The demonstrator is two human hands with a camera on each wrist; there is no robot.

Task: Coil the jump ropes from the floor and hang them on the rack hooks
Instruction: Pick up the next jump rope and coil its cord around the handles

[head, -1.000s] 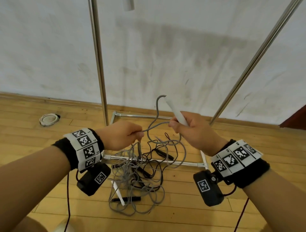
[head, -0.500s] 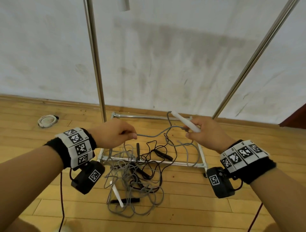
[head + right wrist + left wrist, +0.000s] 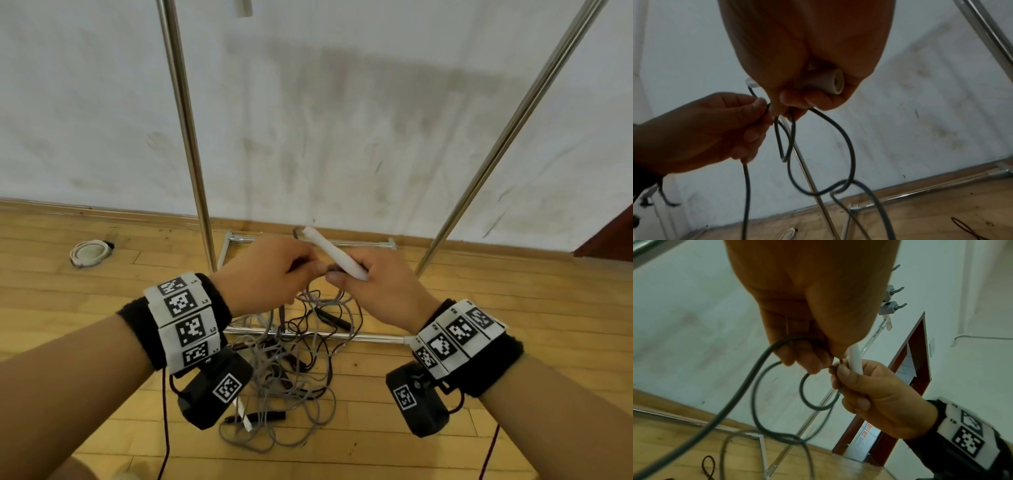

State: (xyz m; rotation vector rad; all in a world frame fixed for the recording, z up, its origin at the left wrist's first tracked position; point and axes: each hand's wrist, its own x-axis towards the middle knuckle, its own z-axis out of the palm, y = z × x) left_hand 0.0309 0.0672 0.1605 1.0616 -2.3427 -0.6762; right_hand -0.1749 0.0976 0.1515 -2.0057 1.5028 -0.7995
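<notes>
Grey rope: its cord (image 3: 756, 386) hung in loops between the two hands and trailed down to the tangle (image 3: 284, 383) on the floor (image 3: 68, 308), directly beneath them.
White handle: the handle (image 3: 337, 253) lay in the right hand (image 3: 380, 287), long axis slanting up and away toward the wall.
Right hand: clenched round the handle, fingers also trapping gathered loops.
Left hand: the left hand (image 3: 270, 270) pinched the cord, touching the right; both sat equally near it.
Black rope: a black rope (image 3: 329, 318) lay mixed in below.
Rack: the rack (image 3: 185, 137) stood just behind; its hooks (image 3: 894, 290) showed overhead.
</notes>
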